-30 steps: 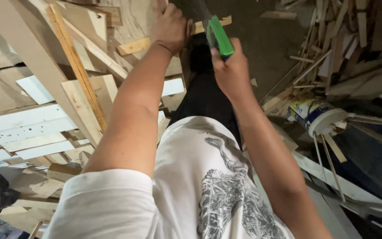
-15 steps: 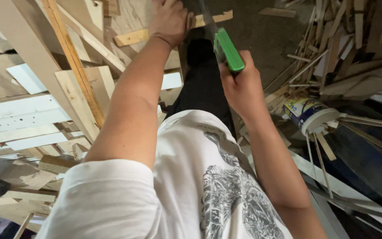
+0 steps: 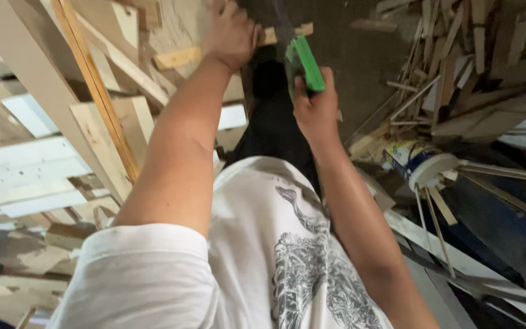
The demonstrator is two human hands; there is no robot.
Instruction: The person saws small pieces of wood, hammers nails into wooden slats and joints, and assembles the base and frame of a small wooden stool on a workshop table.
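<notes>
My right hand (image 3: pixel 316 109) grips the green handle of a hand saw (image 3: pixel 304 64); its dark blade runs up toward the top edge of the view. My left hand (image 3: pixel 231 33) presses down on a thin wooden strip (image 3: pixel 181 56) that lies across the top of the view, just left of the blade. Where the blade meets the wood is mostly hidden behind my hands. My black trouser leg (image 3: pixel 272 131) and white printed shirt (image 3: pixel 263 256) fill the middle and bottom.
Long wooden boards and planks (image 3: pixel 62 140) lie stacked at the left. A heap of thin wood offcuts (image 3: pixel 458 55) lies at the upper right. A white and blue plastic bucket (image 3: pixel 421 163) lies on its side at the right among sticks.
My right hand has drawn the saw handle slightly up and left, toward the strip. My left hand stays pressed on the wood. The camera has shifted a little.
</notes>
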